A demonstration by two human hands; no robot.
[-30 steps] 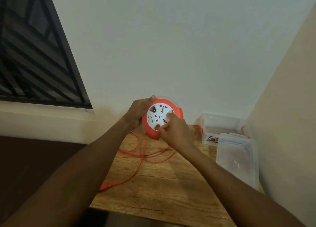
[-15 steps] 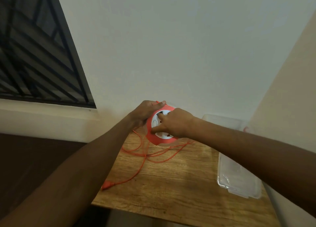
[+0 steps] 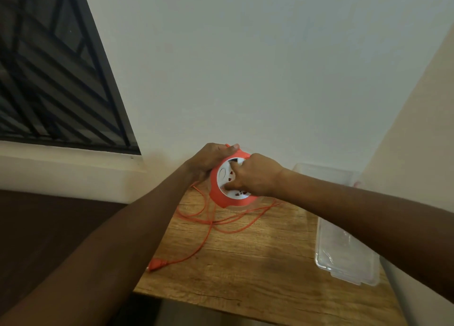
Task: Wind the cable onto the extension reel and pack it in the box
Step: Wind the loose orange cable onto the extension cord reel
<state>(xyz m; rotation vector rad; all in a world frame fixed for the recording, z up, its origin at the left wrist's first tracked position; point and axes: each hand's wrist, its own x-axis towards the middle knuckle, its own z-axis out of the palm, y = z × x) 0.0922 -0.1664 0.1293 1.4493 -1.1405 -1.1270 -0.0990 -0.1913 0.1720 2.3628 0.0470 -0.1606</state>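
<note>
Head view shows the left hand (image 3: 213, 159) gripping the orange extension reel (image 3: 224, 200) above the wooden table (image 3: 258, 259), while the right hand (image 3: 255, 175) curls its fingers onto the reel's white face. Below the reel, loose orange cable (image 3: 208, 223) lies on the table; right of the reel sits the clear box (image 3: 326, 173).

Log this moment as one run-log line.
step: winding | left hand grips reel rim | right hand curled on reel face | cable loose on table | box open

Left hand (image 3: 212, 157) gripping orange reel (image 3: 224, 198) at its top edge, right hand (image 3: 255, 175) curled over the white face. Loose cable (image 3: 208, 223) (plug (image 3: 157, 264) included) sprawled across wooden table (image 3: 258, 271), clear box (image 3: 324, 174) beside.
</note>
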